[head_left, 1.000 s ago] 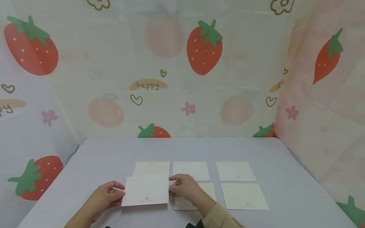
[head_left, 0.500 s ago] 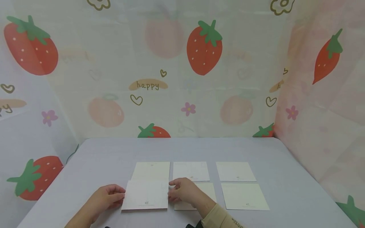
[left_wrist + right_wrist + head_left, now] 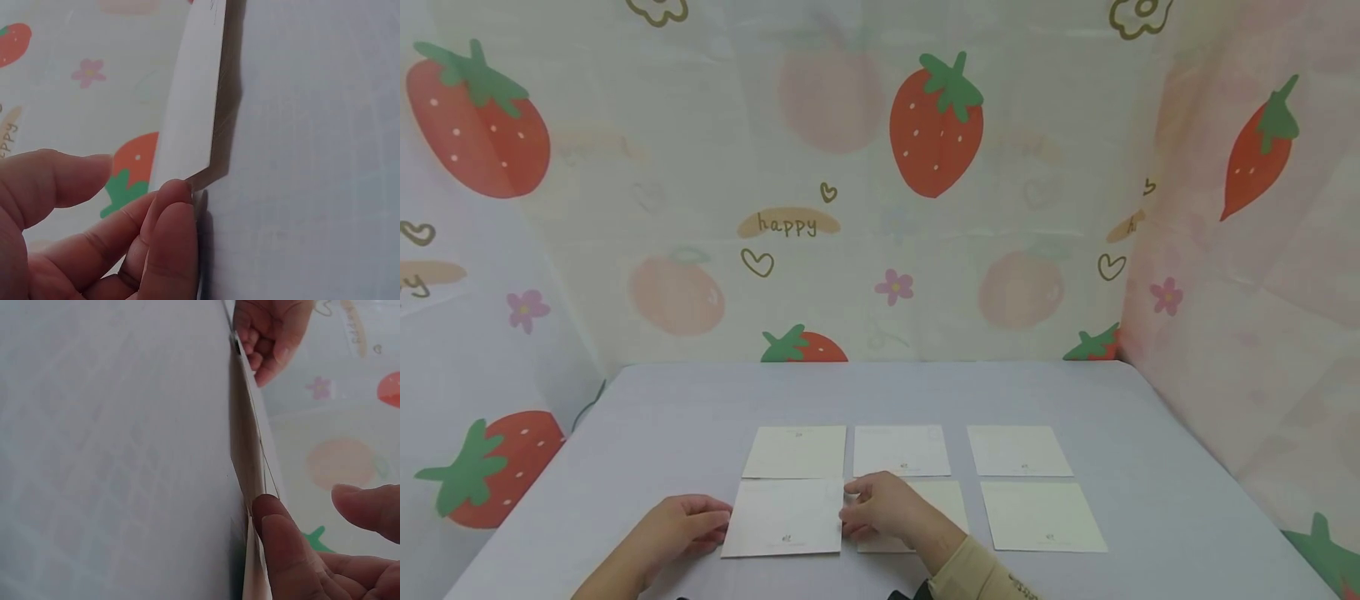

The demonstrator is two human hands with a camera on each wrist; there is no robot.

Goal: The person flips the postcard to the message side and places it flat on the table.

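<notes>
A white card [image 3: 786, 518] with a small dark print near its lower edge lies at the front left of the card layout. My left hand [image 3: 681, 533] touches its left edge; in the left wrist view the fingertips [image 3: 172, 206] sit at the card's corner, with the thumb [image 3: 87, 178] lifted away. At the opposite edge is my right hand [image 3: 891, 512], its fingertips [image 3: 275, 528] against the side and its thumb [image 3: 369, 509] apart. A shadow shows beneath the card's near edge in both wrist views. A cream card [image 3: 795, 452] lies directly behind it.
More cards lie flat in two rows: a white card [image 3: 901, 450] back middle, a cream card [image 3: 943, 500] partly hidden by my right hand, and cards at the back right [image 3: 1018, 450] and front right [image 3: 1045, 517]. A strawberry-printed curtain [image 3: 865, 250] surrounds the white table [image 3: 880, 392].
Both hands have lowered the white card toward me onto the table. It has moved off the cream card behind it, now fully uncovered. My thumbs have come away from its edges.
</notes>
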